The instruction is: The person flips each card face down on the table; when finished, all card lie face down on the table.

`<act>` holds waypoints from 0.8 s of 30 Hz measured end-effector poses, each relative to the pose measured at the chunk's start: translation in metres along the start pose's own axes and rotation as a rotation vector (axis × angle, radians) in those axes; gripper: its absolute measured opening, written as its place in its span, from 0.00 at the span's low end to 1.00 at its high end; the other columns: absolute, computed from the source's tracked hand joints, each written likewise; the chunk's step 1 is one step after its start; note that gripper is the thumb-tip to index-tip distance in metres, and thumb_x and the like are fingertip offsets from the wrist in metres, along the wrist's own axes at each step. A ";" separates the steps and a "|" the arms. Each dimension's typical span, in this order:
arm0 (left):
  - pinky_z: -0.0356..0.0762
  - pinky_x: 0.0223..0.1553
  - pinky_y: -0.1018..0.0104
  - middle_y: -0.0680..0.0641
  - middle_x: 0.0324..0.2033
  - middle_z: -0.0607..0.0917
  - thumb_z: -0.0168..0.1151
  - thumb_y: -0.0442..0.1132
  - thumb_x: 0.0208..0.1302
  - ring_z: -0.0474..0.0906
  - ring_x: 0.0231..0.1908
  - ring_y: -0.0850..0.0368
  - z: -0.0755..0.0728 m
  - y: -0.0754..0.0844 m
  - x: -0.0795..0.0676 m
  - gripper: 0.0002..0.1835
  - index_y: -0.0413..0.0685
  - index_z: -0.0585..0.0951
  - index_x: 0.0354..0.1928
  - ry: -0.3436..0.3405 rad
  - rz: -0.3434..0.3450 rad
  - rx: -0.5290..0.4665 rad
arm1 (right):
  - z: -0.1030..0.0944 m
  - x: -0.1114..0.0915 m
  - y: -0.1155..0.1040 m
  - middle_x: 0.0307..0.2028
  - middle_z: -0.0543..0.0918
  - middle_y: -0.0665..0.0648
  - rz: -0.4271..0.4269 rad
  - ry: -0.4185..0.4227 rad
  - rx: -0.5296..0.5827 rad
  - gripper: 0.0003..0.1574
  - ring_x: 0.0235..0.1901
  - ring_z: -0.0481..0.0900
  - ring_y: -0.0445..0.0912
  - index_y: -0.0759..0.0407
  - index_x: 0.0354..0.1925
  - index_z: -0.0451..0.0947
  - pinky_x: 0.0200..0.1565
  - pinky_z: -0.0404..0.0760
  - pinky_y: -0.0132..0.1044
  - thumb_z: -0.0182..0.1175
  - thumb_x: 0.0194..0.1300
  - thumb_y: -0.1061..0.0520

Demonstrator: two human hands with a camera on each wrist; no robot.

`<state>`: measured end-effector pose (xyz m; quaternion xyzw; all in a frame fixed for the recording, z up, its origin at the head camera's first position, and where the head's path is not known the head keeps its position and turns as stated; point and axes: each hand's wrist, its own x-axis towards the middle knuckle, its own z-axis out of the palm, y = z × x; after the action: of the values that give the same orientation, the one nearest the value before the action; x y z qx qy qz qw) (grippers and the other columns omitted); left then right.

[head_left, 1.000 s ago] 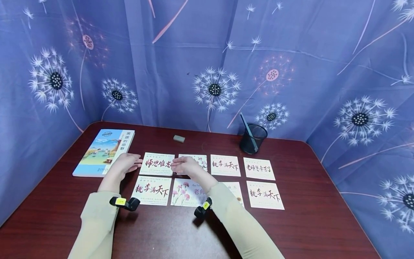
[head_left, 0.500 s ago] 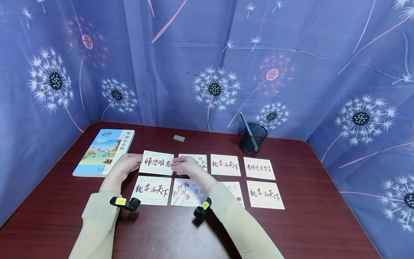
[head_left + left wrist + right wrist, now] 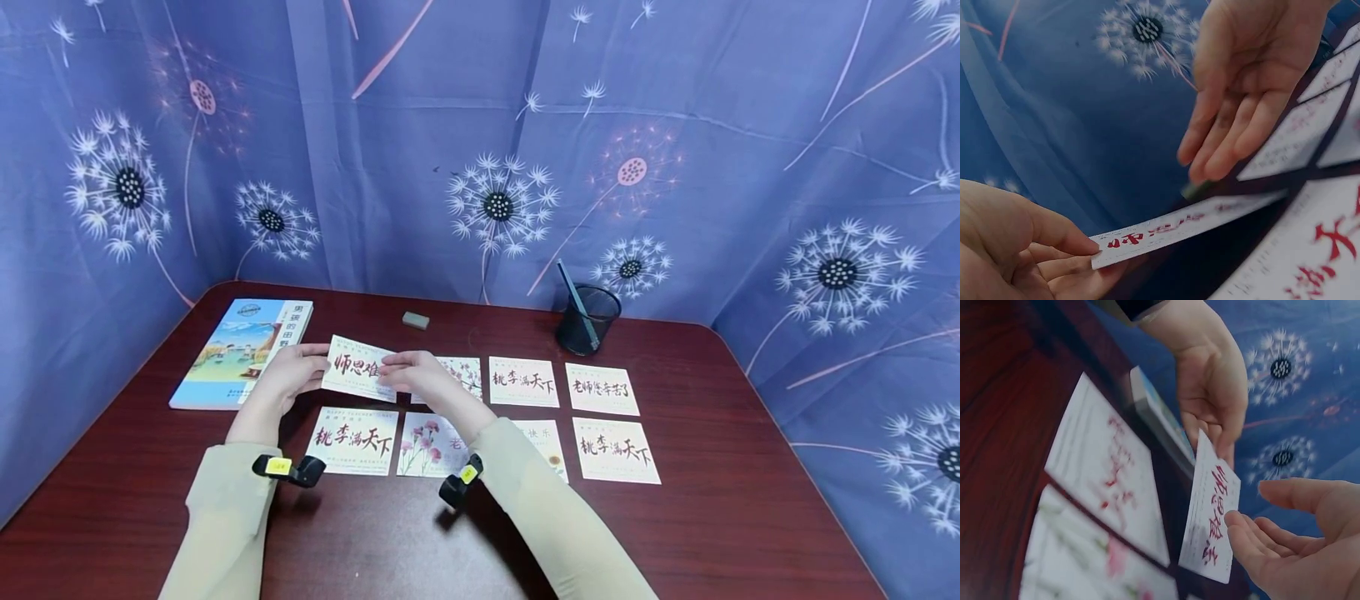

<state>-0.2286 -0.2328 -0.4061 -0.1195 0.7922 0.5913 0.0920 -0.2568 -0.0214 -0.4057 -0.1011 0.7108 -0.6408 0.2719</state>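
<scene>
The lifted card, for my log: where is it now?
In the head view, the lifted card is left of centre, pinched by the left hand, right of the book.

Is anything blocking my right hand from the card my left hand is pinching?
Nothing visible is. Your right hand is by the right end of the card, fingers relaxed; your left hand pinches the opposite end.

Head view bright; wrist views dimmer

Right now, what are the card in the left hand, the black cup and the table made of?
Card: probably stiff matte paper; thin, barely bending, no glare.
Black cup: maybe dull metal mesh; its side looks see-through.
Table: shiny wood or imitation; grain and glare show.
</scene>
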 end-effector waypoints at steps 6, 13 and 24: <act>0.82 0.48 0.70 0.30 0.65 0.71 0.45 0.35 0.74 0.81 0.50 0.57 -0.003 0.021 -0.014 0.28 0.34 0.58 0.73 0.007 0.079 0.002 | 0.013 0.007 -0.019 0.56 0.81 0.68 -0.031 0.013 0.045 0.25 0.58 0.80 0.55 0.71 0.60 0.73 0.60 0.79 0.40 0.60 0.65 0.66; 0.76 0.60 0.56 0.30 0.65 0.71 0.48 0.41 0.75 0.75 0.61 0.43 0.001 0.038 -0.027 0.29 0.32 0.61 0.71 -0.003 0.136 0.033 | 0.021 0.011 -0.029 0.54 0.82 0.67 -0.043 0.016 0.070 0.25 0.55 0.81 0.55 0.70 0.59 0.74 0.61 0.78 0.42 0.61 0.66 0.63; 0.77 0.59 0.64 0.31 0.66 0.71 0.53 0.42 0.74 0.79 0.50 0.67 0.009 0.041 -0.029 0.31 0.34 0.60 0.72 -0.048 0.216 -0.018 | 0.020 0.008 -0.032 0.57 0.80 0.68 -0.097 0.009 0.155 0.27 0.57 0.79 0.57 0.72 0.62 0.71 0.61 0.77 0.44 0.59 0.69 0.59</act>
<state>-0.2130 -0.2109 -0.3632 -0.0199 0.7927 0.6075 0.0457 -0.2599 -0.0472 -0.3769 -0.1113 0.6545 -0.7068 0.2443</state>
